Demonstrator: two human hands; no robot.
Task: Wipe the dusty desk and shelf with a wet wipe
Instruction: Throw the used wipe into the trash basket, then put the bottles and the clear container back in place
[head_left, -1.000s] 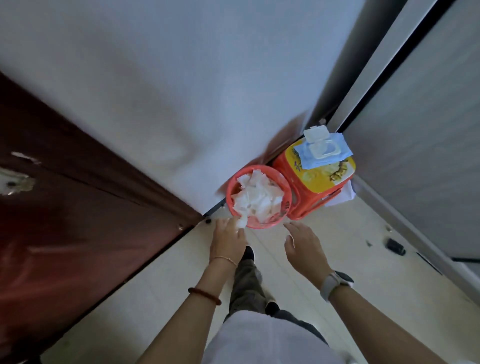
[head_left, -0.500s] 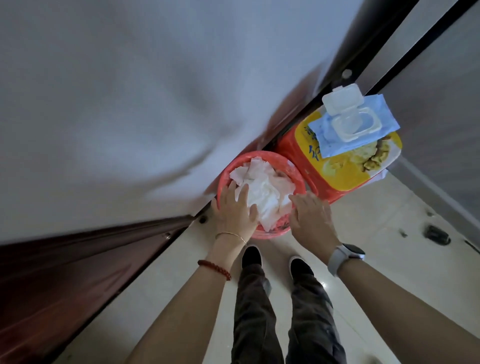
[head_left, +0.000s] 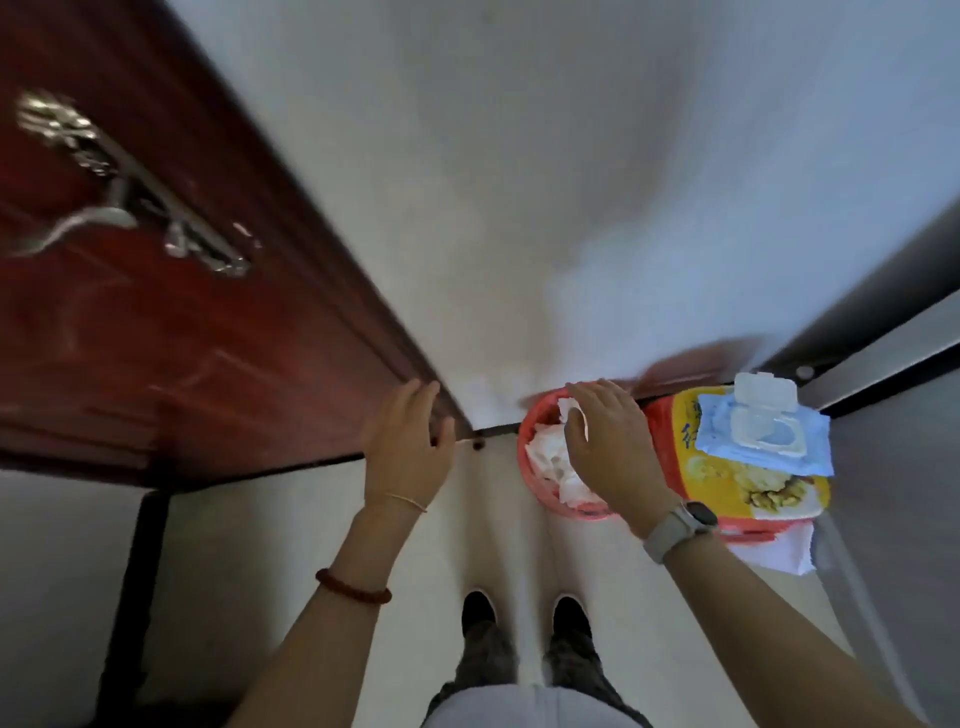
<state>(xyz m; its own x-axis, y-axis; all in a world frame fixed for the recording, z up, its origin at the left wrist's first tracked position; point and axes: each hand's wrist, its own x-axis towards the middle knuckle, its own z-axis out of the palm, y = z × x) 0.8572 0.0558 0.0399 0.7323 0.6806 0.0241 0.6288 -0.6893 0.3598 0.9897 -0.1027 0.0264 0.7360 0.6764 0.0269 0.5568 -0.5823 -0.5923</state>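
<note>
While the right hand (head_left: 608, 447) reaches palm-down over the round red plastic bin (head_left: 540, 499) on the pale floor, its fingers curl onto the crumpled white used wipes (head_left: 550, 462) filling it; whether they pinch one I cannot tell. Left of it, the left hand (head_left: 408, 447) is raised beside the dark red wooden door (head_left: 182, 322), fingers straight and loosely spread, holding nothing. Right of the bin, a blue soft wet-wipe pack (head_left: 763, 434) lies flat on a red stool with a yellow printed top (head_left: 727, 483), its white flip lid (head_left: 766, 389) open toward the far wall, long axis running left to right
</note>
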